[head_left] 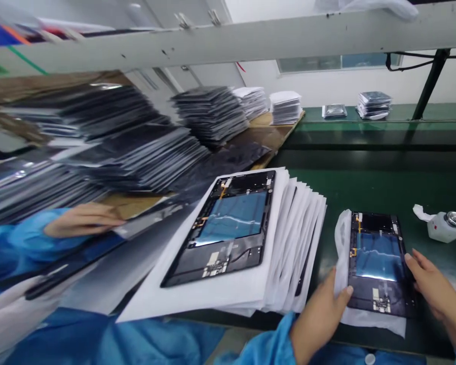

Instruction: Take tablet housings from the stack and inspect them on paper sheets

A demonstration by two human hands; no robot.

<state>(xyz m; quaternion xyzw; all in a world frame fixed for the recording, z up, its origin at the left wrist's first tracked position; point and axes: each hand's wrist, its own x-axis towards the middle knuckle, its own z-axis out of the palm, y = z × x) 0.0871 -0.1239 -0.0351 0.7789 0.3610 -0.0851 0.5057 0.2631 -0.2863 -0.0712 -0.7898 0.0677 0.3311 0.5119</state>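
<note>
A black tablet housing [380,289], its inner side facing up with a blue-filmed middle and orange flex cables, is held between both my hands at the right. My left hand [321,312] grips its lower left edge, thumb on top, together with a white foam sheet [342,248] that lies under the housing. On the right edge, my right hand [433,284] has its thumb against the rim; its other fingers are partly hidden. Left of my hands, a second tablet housing [231,218] rests on a stack of white foam sheets [281,274].
A co-worker's hand [85,219] in a blue sleeve holds a dark panel [76,263] at the left. Tall stacks of wrapped panels [155,157] stand behind. On the green bench [365,177] are a white dispenser bottle [444,226] and, farther back, small stacks [373,105]. A beam [251,43] crosses above.
</note>
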